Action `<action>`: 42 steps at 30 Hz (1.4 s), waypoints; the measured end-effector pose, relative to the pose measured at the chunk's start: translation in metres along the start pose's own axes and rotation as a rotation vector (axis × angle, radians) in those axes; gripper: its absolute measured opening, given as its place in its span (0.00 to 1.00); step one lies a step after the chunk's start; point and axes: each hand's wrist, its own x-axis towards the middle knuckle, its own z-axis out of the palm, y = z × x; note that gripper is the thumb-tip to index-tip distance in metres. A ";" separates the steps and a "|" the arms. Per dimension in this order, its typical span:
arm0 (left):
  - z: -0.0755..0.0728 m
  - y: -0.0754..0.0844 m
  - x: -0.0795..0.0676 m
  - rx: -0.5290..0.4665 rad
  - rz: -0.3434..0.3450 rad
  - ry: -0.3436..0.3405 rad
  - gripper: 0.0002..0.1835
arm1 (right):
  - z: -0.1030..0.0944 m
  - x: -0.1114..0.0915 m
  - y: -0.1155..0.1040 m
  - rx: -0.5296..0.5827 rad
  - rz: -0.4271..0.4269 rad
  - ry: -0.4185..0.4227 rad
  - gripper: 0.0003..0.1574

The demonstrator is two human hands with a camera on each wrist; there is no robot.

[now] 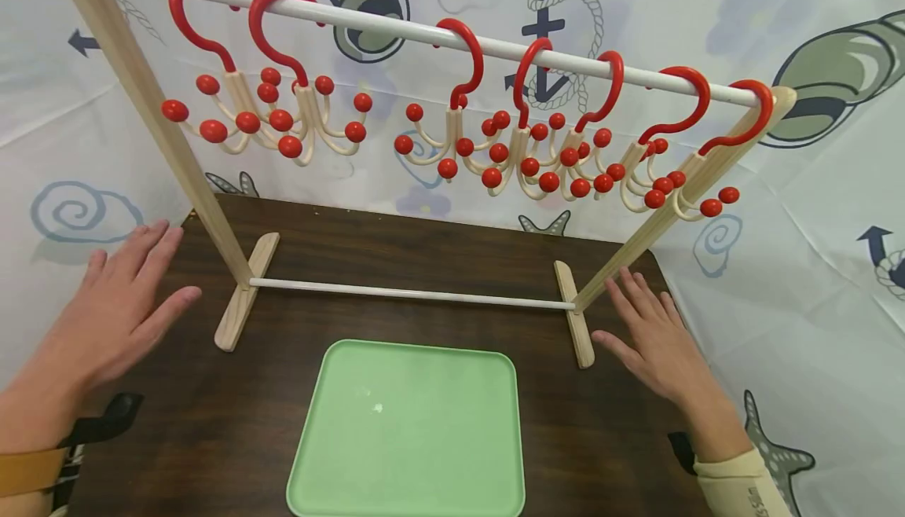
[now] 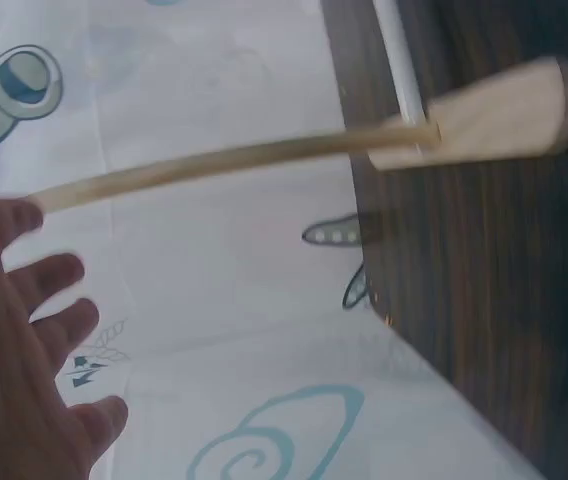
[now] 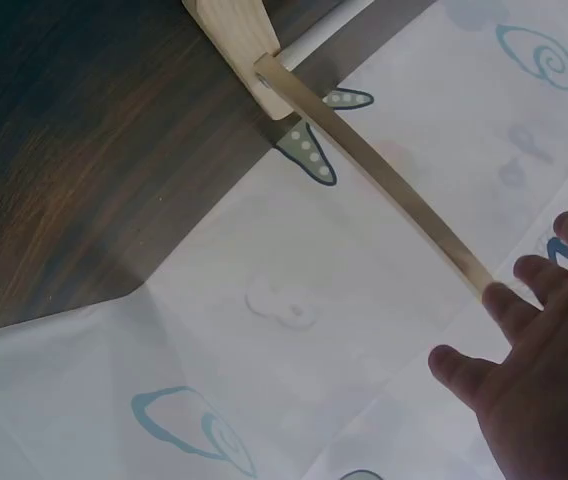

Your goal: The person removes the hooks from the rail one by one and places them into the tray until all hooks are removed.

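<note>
My left hand (image 1: 116, 309) is spread out to the left of a wooden clothes rack, its fingers straight and nothing in them. My right hand (image 1: 661, 348) likewise hovers with extended fingers by the rack's right post (image 1: 636, 248), the fingertips overlapping it in the head view. From the rack's white top rod (image 1: 396, 27) hang several hangers with red hooks and pale prongs tipped with red balls. Two hangers (image 1: 308, 112) hang at the left, the others (image 1: 518, 152) toward the right. In the left wrist view, fingers overlap the left post (image 2: 224, 160).
A light green tray (image 1: 417, 430) lies on the dark wood table (image 1: 191, 423) in front of the rack. A lower white rod (image 1: 410, 292) joins the wooden feet (image 1: 236, 317). Patterned white cloth (image 1: 799, 328) surrounds the table's back and sides.
</note>
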 end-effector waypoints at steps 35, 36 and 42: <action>0.038 -0.014 0.085 -0.839 -0.273 0.184 0.27 | -0.032 0.011 -0.026 0.163 0.134 0.588 0.29; 0.040 -0.013 0.087 -0.870 -0.264 0.182 0.27 | -0.036 0.011 -0.027 0.167 0.133 0.611 0.29; 0.050 -0.010 0.089 -0.927 -0.273 0.163 0.24 | -0.062 0.012 -0.027 0.203 0.152 0.732 0.24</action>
